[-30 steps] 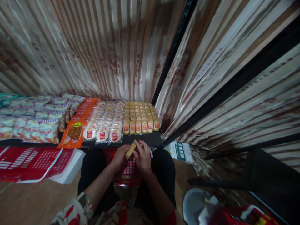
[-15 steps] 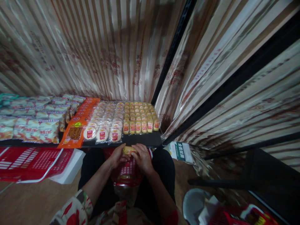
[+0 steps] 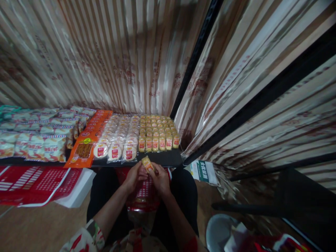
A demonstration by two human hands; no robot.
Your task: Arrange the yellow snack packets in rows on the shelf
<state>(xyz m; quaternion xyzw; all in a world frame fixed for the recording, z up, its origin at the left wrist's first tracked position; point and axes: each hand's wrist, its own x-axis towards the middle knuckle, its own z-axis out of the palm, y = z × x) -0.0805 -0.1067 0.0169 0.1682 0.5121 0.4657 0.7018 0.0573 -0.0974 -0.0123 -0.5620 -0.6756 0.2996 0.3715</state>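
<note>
A small yellow wrapped snack packet with an orange-red label is held up tilted between my hands, just in front of the shelf edge. My right hand pinches its lower right side between thumb and fingers. On the other side, my left hand has curled fingers against the packet's left edge; the fingertips are partly hidden. Right behind my hands, matching yellow packets stand in tight rows on the black shelf. Below them a red basket sits between my knees, its contents hard to make out.
Left along the shelf are round white wrapped crackers, orange snack bags and white-blue bags. A red basket lies under the shelf at left. Black posts and striped curtains bound the right. A grey stool stands lower right.
The packet has turned from lying sideways to a tilted, more upright position with its label facing me. My left fingers have shifted down along it; the right hand keeps its grip.
</note>
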